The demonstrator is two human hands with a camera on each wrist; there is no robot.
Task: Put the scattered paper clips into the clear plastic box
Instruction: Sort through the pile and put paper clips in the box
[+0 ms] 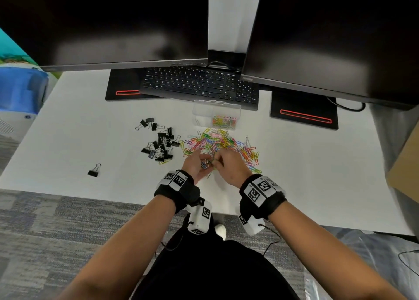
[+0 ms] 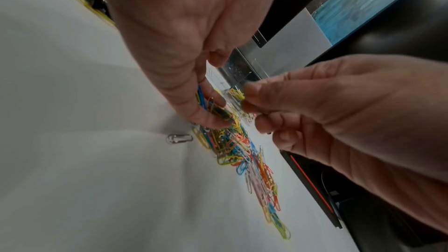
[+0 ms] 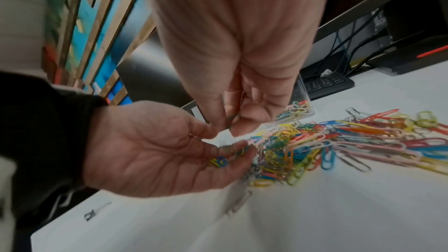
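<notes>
A heap of coloured paper clips [image 1: 223, 144] lies mid-table, seen too in the wrist views [image 2: 242, 152] [image 3: 339, 141]. Behind it stands the clear plastic box [image 1: 216, 113] [image 3: 299, 109], its lid up, with clips in its right compartment. My left hand [image 1: 203, 163] [image 2: 213, 106] is held palm up at the heap's near edge, its curled fingers cupping a small bunch of clips [image 3: 221, 160]. My right hand [image 1: 218, 162] [image 3: 230, 122] hovers just over the left fingers, thumb and fingertips pinched together on what looks like a greenish clip. A lone silver clip [image 2: 179, 138] lies beside the heap.
Black binder clips [image 1: 161, 145] are scattered left of the heap, and one more binder clip [image 1: 94, 170] lies alone nearer the front edge. A keyboard [image 1: 199, 84], two monitors and their black bases [image 1: 303, 113] line the back. A cardboard box [image 1: 405, 163] is at the right.
</notes>
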